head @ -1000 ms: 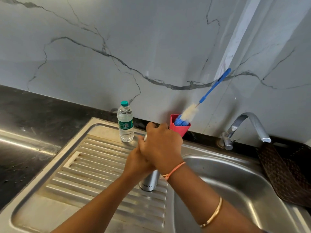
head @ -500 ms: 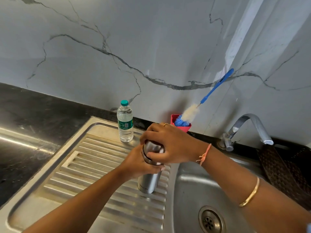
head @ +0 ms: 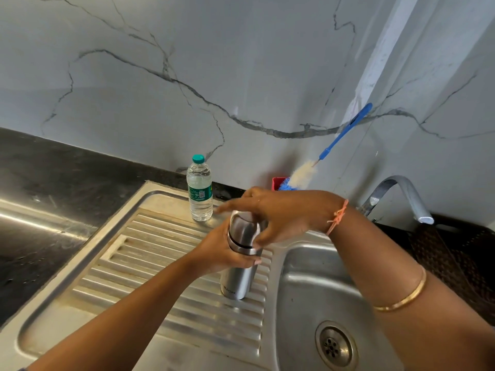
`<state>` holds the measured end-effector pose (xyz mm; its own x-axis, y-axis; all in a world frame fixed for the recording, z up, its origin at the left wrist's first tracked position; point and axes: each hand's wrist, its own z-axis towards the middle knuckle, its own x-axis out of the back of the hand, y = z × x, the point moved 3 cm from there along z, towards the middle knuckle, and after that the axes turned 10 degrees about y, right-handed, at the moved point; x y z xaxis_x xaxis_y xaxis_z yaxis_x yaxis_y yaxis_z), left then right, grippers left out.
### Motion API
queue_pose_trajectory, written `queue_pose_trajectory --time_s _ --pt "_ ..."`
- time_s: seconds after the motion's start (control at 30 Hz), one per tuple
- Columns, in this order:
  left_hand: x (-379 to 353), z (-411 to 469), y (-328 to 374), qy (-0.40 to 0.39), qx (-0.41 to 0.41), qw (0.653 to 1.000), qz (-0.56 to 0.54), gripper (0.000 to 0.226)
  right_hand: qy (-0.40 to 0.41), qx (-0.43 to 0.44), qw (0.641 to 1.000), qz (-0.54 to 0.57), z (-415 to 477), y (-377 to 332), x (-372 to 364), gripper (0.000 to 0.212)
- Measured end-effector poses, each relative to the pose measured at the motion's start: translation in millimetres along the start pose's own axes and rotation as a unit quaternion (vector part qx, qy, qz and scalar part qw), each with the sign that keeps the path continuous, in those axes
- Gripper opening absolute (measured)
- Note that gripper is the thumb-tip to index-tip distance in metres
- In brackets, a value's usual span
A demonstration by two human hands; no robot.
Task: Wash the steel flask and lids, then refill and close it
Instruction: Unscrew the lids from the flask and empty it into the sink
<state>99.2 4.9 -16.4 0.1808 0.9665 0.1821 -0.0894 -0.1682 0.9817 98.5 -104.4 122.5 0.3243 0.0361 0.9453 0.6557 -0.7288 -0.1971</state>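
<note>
steel flask point(head: 237, 279) stood upright on sink drainboard point(head: 150, 263). body wrapped by left grip point(head: 217, 253), just under lid point(head: 242, 228). lid covered by right grip point(head: 284, 212), thumb touching; fingers point(head: 233, 206) blurred, hold cannot be told.

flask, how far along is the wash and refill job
Nothing looks done yet. In hand: the left hand grips the steel flask standing on the drainboard, and the right hand is over its lid, still on. Left: opening, washing (the brush sits in its holder, the tap is not running), refilling, closing.
</note>
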Motion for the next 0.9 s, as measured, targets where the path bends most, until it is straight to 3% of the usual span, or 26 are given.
queue_pose_trajectory --time_s 0.07,0.13,0.2,0.27,0.33,0.4,0.47,0.53,0.6,0.67,0.73,0.83,0.9 --pt "-1 0 -4 -0.005 0.007 1.0 -0.015 0.073 0.063 -0.058 0.996 -0.013 0 -3 -2 0.076" --pt "0 -1 -5 0.008 0.011 1.0 -0.002 0.071 0.17 -0.134 0.971 -0.1 2 -7 -5 0.067" --pt "-1 -1 -5 0.006 0.007 1.0 0.007 0.065 0.224 -0.157 0.95 -0.148 4 -8 -9 0.06" --pt "-1 -2 0 0.006 -0.004 1.0 0.006 0.066 0.208 -0.109 0.962 -0.137 5 -7 -8 0.052" --pt "-2 -2 1 0.002 -0.017 1.0 0.0 0.07 0.133 -0.04 0.988 -0.072 0 -5 -2 0.046" --pt "-1 -2 0 0.006 -0.01 1.0 -0.019 0.072 0.063 -0.008 0.998 0.02 -6 -6 3 0.061" --pt "-1 -2 -4 0.011 -0.005 1.0 -0.01 0.068 0.093 -0.057 0.994 0.029 -6 -8 -1 0.07" --pt "0 -1 -8 0.02 0.006 1.0 -0.001 0.062 0.18 -0.146 0.97 -0.077 -2 -11 -11 0.072" --pt "0 -2 -7 0.019 0.01 1.0 0.004 0.053 0.221 -0.175 0.946 -0.156 2 -14 -20 0.068" --pt "-2 -2 -3 0.007 -0.005 1.0 0.008 0.053 0.21 -0.109 0.958 -0.161 3 -14 -19 0.051" --pt "-3 -3 0 0.013 -0.007 1.0 -0.005 0.06 0.126 -0.02 0.987 -0.096 -3 -10 -8 0.041" --pt "-2 -2 -1 0.009 -0.004 1.0 -0.023 0.067 0.064 -0.017 0.997 0.042 -11 -7 2 0.07" --pt "-2 -3 -3 0.013 0.01 0.999 -0.028 0.063 0.127 -0.083 0.988 -0.029 -8 -10 -5 0.081"
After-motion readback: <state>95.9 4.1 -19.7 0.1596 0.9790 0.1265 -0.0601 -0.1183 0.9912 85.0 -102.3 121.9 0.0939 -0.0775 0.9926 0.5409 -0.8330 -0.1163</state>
